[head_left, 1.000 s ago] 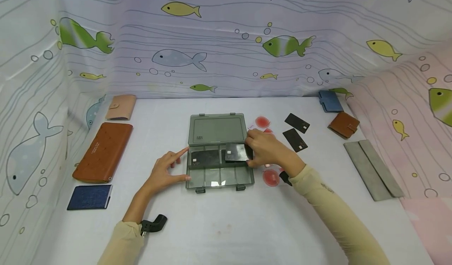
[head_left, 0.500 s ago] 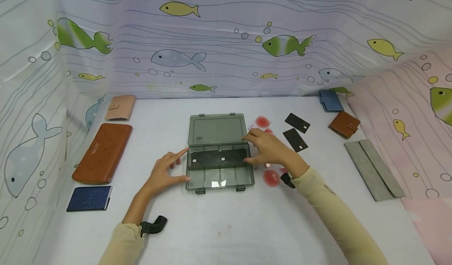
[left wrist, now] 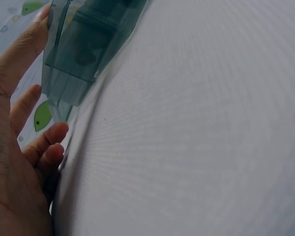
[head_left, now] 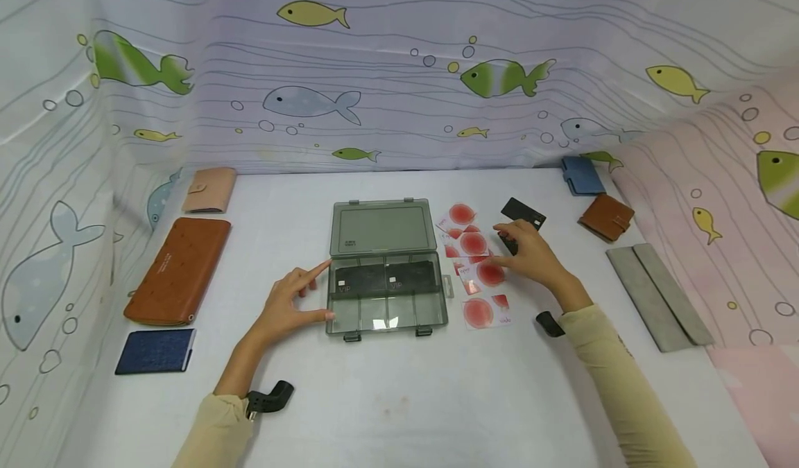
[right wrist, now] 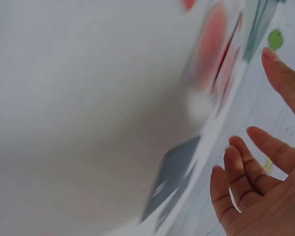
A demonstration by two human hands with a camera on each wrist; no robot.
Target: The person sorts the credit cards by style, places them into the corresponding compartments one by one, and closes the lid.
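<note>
Touching the open box (head_left: 402, 310) at its nine-o'clock side, the left hand (head_left: 290, 305) is released, grasping nothing. Two black cards (head_left: 362, 281) lie side by side in the box's far compartments. Red-and-white cards (head_left: 477, 274) lie on the counter (head_left: 399, 412) at the box's three o'clock. Farther out that way, the right hand (head_left: 530, 249), fingers released, hangs over a loose black card (head_left: 507, 243); another black card (head_left: 521, 209) lies just beyond.

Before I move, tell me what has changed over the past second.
The right hand let go of the right-hand black rectangular VIP card, now lying in the translucent grey-green plastic box, and moved right, over to the loose black cards. The red-and-white printed cards show more fully. The left hand stayed at the box's left edge.
</note>
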